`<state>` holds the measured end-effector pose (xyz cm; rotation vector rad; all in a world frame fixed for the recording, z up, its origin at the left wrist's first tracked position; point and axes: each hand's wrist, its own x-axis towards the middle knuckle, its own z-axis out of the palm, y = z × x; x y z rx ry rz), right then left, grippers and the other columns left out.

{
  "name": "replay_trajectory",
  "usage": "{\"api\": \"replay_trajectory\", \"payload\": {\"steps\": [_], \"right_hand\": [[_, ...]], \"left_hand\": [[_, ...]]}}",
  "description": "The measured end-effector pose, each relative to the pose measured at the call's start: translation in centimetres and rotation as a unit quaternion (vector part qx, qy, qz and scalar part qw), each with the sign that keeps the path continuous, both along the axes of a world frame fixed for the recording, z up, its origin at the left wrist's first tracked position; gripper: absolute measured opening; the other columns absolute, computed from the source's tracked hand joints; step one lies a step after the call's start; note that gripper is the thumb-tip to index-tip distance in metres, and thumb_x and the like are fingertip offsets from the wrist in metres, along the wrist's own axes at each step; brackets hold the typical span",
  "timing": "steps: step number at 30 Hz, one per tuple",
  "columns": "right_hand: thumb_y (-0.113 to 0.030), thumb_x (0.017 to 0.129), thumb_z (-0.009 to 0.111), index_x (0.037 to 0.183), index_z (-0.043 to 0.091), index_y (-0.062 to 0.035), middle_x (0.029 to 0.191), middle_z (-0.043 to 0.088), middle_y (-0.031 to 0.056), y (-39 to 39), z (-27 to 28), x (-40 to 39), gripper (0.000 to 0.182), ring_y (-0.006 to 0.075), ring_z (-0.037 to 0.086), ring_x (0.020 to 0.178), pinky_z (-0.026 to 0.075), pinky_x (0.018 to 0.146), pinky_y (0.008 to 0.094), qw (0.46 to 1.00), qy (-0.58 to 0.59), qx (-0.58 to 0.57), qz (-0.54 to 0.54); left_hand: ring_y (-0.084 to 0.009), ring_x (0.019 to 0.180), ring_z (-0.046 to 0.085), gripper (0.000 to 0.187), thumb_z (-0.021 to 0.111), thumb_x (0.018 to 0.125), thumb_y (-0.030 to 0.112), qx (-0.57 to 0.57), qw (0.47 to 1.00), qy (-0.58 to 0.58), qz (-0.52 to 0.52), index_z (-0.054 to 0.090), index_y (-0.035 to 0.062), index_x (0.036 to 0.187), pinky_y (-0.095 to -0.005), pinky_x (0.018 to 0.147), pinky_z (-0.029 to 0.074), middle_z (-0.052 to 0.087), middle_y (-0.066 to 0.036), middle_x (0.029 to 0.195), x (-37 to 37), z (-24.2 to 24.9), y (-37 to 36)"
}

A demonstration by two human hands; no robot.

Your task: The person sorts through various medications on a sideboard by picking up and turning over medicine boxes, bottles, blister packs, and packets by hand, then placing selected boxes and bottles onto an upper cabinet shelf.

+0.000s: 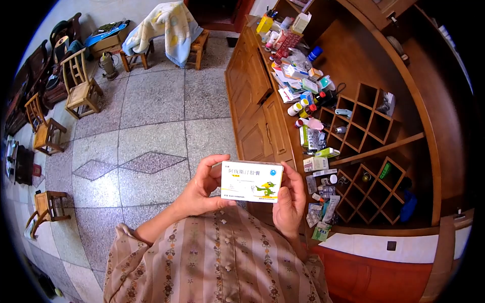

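A white medicine box (pixel 246 184) with Chinese lettering and a green cartoon figure is held up in front of my chest, its printed face toward me. My left hand (pixel 206 189) grips its left end, thumb along the lower edge and fingers behind. At the right end, my right hand (pixel 289 204) holds it between the thumb and fingers. The box looks closed. To the right, the cabinet counter (pixel 295 136) carries other medicine boxes, such as a white-and-pink carton (pixel 316 164), and blister packs (pixel 314 214).
A wooden cabinet (pixel 257 111) with a diamond-lattice rack (pixel 366 118) stands at my right. Bottles (pixel 298 107) and packets crowd its counter. Wooden chairs (pixel 81 96) line the left side of the tiled floor (pixel 151 136). A blanket (pixel 166 30) covers stools at the back.
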<state>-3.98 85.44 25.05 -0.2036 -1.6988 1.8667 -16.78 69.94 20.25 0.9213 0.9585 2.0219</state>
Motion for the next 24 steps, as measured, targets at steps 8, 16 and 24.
{"api": "replay_trajectory", "payload": {"steps": [8,16,24], "right_hand": [[-0.021,0.092,0.056,0.132,0.039,0.0036,0.102,0.056,0.0061,0.09,-0.07,0.09,0.049,0.0108,0.052,0.092,0.042,0.083,0.0242,1.0,0.007,-0.013,0.004],[-0.02,0.092,0.056,0.132,0.039,0.0038,0.101,0.056,0.0058,0.33,-0.22,0.06,0.049,0.0105,0.052,0.092,0.042,0.083,0.0235,1.0,0.005,-0.004,0.012],[-0.02,0.092,0.056,0.132,0.038,0.0037,0.104,0.057,0.0072,0.57,-0.23,-0.09,0.05,0.0111,0.053,0.094,0.043,0.083,0.0243,1.0,0.001,-0.014,0.018]], "left_hand": [[-0.0244,0.119,0.047,0.085,0.073,0.073,-0.002,-0.008,1.0,0.009,0.011,0.02,0.0109,0.138,-0.0377,0.098,0.039,0.048,-0.016,0.126,0.32,0.01,-0.04],[-0.0247,0.119,0.047,0.086,0.074,0.073,-0.001,-0.01,1.0,0.016,0.019,0.02,0.0113,0.138,-0.0376,0.098,0.039,0.048,-0.016,0.127,0.43,-0.16,-0.08],[-0.0246,0.119,0.048,0.086,0.074,0.073,0.0,-0.013,1.0,0.016,0.023,0.019,0.0113,0.138,-0.0374,0.098,0.039,0.048,-0.016,0.126,0.31,-0.26,0.05]]}}
